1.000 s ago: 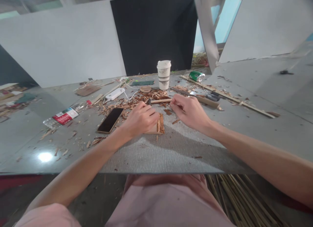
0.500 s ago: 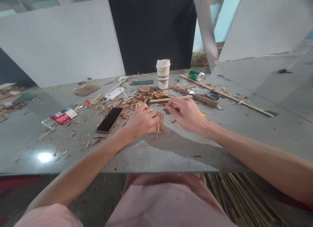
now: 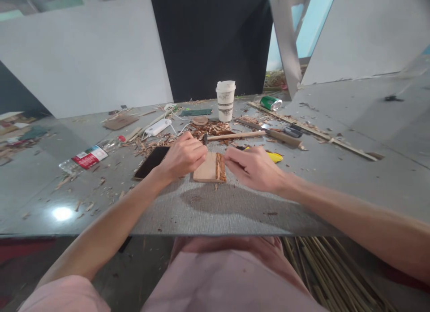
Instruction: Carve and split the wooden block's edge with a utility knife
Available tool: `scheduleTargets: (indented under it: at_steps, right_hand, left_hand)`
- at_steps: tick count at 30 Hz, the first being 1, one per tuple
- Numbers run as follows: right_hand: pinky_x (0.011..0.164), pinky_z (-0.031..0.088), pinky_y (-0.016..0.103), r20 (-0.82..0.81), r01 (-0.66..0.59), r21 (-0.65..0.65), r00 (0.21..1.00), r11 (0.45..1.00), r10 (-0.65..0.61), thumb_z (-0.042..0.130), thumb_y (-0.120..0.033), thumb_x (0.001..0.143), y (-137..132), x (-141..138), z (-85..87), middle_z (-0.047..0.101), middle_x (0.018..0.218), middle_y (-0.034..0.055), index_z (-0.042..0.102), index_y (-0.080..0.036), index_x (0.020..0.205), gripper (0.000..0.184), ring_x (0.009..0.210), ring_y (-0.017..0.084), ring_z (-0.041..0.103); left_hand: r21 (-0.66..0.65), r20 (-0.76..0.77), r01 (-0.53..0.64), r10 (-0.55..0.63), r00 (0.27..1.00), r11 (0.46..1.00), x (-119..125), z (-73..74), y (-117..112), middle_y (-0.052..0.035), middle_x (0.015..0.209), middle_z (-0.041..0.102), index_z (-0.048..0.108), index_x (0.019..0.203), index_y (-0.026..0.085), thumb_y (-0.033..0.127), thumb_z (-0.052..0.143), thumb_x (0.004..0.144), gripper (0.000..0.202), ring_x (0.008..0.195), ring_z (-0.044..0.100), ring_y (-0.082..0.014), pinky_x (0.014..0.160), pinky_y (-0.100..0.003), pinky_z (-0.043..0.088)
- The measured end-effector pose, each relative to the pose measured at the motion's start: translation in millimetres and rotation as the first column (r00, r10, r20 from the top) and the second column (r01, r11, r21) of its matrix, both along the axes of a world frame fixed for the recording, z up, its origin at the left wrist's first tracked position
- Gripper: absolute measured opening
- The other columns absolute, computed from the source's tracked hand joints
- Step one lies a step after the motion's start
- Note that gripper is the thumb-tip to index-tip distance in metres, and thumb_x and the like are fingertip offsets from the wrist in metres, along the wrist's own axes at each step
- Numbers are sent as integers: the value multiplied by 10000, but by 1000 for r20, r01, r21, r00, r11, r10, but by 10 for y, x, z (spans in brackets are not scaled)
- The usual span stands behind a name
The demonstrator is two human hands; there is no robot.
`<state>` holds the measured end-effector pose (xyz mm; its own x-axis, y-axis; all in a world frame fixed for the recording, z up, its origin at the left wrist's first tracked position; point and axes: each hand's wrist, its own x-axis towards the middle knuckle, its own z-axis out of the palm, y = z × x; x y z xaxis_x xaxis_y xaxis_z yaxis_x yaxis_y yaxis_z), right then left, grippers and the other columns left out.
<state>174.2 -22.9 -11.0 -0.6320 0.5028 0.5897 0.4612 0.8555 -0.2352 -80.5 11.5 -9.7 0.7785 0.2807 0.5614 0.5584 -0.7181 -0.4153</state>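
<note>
A small square wooden board (image 3: 204, 169) lies flat on the grey table, with brown bark strips (image 3: 220, 167) along its right side. My left hand (image 3: 186, 156) is closed at the board's upper left, its fingers curled; anything inside them is hidden. My right hand (image 3: 254, 168) is closed in a pinch at the right end of the bark strips, and what it pinches is too small to make out. Just behind the board lies a hammer with a black head (image 3: 205, 139) and a pale wooden handle (image 3: 237, 136). Behind my right hand, a yellow object (image 3: 274, 157) is partly covered.
A phone (image 3: 149, 163) lies left of my left hand, partly covered. Wood chips (image 3: 221, 127) are heaped behind the hammer, near a white paper cup (image 3: 225, 101). A plastic bottle (image 3: 89, 157) lies left; a wooden-handled tool (image 3: 284, 138) and green can (image 3: 270, 103) lie right.
My left hand has shifted left and slightly up, uncovering the bare part of the board. My right hand has lowered toward the bark strips, and more of the yellow object shows.
</note>
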Motion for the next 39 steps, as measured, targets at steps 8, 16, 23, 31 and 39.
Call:
scheduleTargets:
  at_steps: [8,16,23,31,39]
  right_hand:
    - [579,257,286,-184,155,6,971,988,-151,476,-194,967,202,61,56,433,605,-41,493,-220,826,145,553,125,364]
    - [559,126,314,188,184,78,962,980,-196,433,-271,954,157,-43,-233,403,562,-38,583,-195,894,179,514,126,205]
    - [549,175,304,87,62,130,993,990,-74,422,-211,970,-29,-77,-150,418,576,-35,504,-212,826,165,524,121,310]
    - [548,198,298,-118,154,85,983,984,-143,442,-224,1002,36,6,-29,420,588,-53,487,-219,857,152,505,106,330]
    - [567,215,296,-91,209,48,975,977,-204,456,-222,984,252,24,-109,460,596,-36,527,-214,884,123,533,123,341]
  left_hand:
    - [-4,4,205,-205,979,979,362,-107,-271,7,651,575,500,708,203,139,478,1019,318,642,494,-158,751,-362,419]
    - [60,92,124,-129,987,990,239,84,-299,18,631,528,463,697,213,113,490,1004,324,624,445,-160,725,-363,385]
    - [100,12,-2,1,1000,995,27,-36,-68,3,646,533,492,718,210,95,470,987,293,632,460,-172,707,-365,369]
    - [66,-96,69,-62,993,995,191,-166,-130,12,660,553,520,771,204,86,372,1033,323,591,400,-163,704,-375,364]
    - [24,-22,169,-168,985,985,289,-134,-240,-2,656,590,538,749,192,86,446,1021,306,628,519,-163,700,-370,370]
